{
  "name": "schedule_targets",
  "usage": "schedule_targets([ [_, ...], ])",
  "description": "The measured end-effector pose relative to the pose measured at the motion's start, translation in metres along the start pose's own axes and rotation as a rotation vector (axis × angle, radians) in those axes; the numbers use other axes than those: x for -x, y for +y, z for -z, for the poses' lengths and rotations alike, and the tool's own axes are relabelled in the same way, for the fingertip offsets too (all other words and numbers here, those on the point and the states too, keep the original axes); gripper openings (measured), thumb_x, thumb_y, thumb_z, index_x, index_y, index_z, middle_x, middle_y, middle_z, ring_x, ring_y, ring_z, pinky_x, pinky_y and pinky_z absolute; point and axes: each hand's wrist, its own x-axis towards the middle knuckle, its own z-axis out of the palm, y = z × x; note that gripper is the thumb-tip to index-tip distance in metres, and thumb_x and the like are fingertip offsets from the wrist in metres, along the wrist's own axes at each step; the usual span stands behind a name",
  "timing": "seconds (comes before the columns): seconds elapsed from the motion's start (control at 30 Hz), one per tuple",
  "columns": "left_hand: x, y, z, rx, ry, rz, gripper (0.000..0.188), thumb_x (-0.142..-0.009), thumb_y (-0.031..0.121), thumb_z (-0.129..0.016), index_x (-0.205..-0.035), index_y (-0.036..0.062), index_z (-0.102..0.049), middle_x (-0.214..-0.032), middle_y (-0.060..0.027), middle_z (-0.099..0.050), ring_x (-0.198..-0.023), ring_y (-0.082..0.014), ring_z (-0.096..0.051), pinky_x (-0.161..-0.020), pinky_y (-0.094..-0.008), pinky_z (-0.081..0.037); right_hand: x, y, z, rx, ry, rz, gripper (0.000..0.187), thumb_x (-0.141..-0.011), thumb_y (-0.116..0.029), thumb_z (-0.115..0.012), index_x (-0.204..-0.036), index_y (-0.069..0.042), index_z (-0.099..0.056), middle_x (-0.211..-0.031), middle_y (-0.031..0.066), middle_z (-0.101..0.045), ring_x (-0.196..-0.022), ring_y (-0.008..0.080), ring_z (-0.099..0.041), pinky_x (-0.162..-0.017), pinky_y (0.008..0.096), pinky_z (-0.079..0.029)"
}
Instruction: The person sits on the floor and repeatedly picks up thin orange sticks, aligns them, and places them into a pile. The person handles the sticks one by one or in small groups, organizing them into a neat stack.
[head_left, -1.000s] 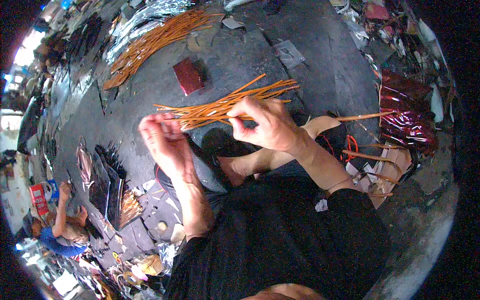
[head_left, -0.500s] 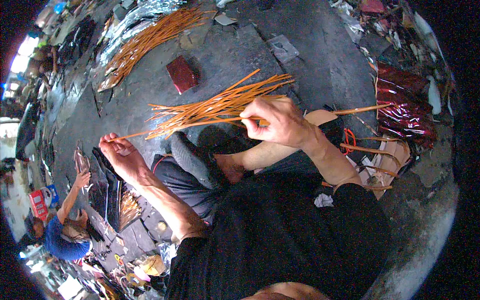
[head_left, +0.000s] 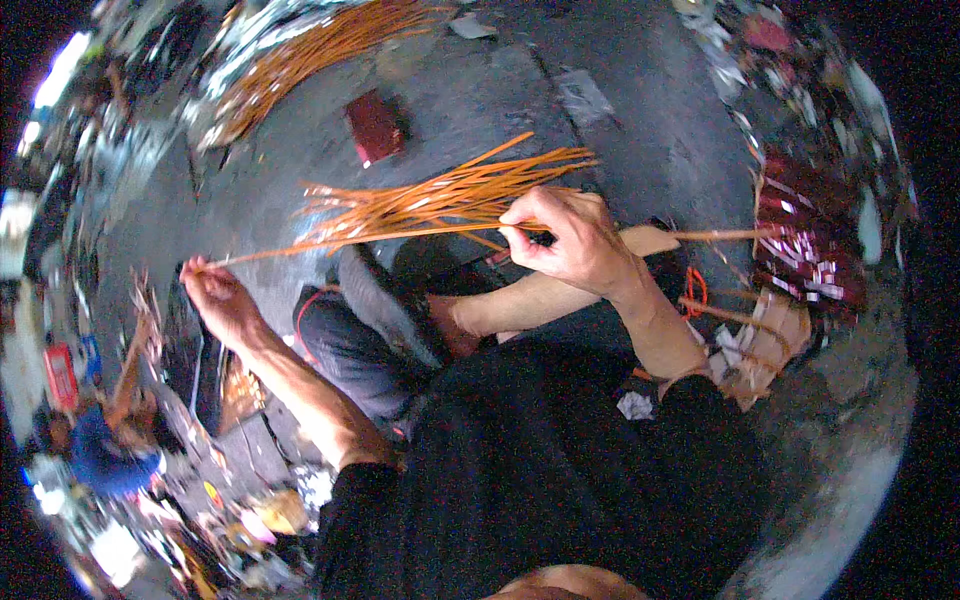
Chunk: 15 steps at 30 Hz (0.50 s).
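Observation:
My left hand [head_left: 217,302] pinches one end of a thin orange-brown stick [head_left: 275,253], its fingers closed at the left. The stick runs nearly level across to my right hand [head_left: 568,240], whose thumb and forefinger are closed on its other end. Just beyond it a loose pile of similar sticks [head_left: 440,192] lies on the floor. A pale flat blade-like piece [head_left: 648,239] with a long thin handle shows behind my right wrist, partly hidden.
A dark red block [head_left: 374,128] rests beyond the pile. Farther off lies a larger bundle of sticks [head_left: 320,55]. Shiny dark red sheeting [head_left: 805,235] and a frame with curved strips [head_left: 765,335] are at the right. A person in blue [head_left: 110,450] sits at the lower left.
My hands have drawn slightly farther apart, the left moving outward and up with the stick's end. The whole view has shifted a little and blurred at the rim.

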Motion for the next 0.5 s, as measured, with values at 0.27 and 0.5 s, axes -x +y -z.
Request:
schedule_targets([
  [0.27,0.044,0.062,0.081,-2.045,0.685,-0.63,0.042,-0.084,0.013,-0.067,-0.122,-0.0001,-0.055,-0.098,-0.0172,-0.067,-0.087,-0.0294,-0.065,-0.086,-0.0379,-0.049,0.004,-0.015,-0.105,-0.192,-0.369,-0.045,0.012,-0.081,-0.009,-0.062,-0.084,-0.007,-0.051,-0.074,0.0106,-0.056,-0.069,0.0308,-0.06,-0.061,0.0418,-0.048],
  [0.5,0.107,-0.043,-0.073,-1.215,-0.978,0.213,0.024,-0.084,0.017,-0.068,-0.104,0.0046,-0.065,-0.106,-0.0139,-0.065,-0.099,-0.0293,-0.063,-0.089,-0.0381,-0.048,-0.007,-0.015,-0.121,-0.172,-0.452,-0.061,0.014,-0.082,-0.011,-0.063,-0.085,-0.007,-0.05,-0.073,0.0133,-0.058,-0.067,0.0341,-0.061,-0.059,0.044,-0.047],
])
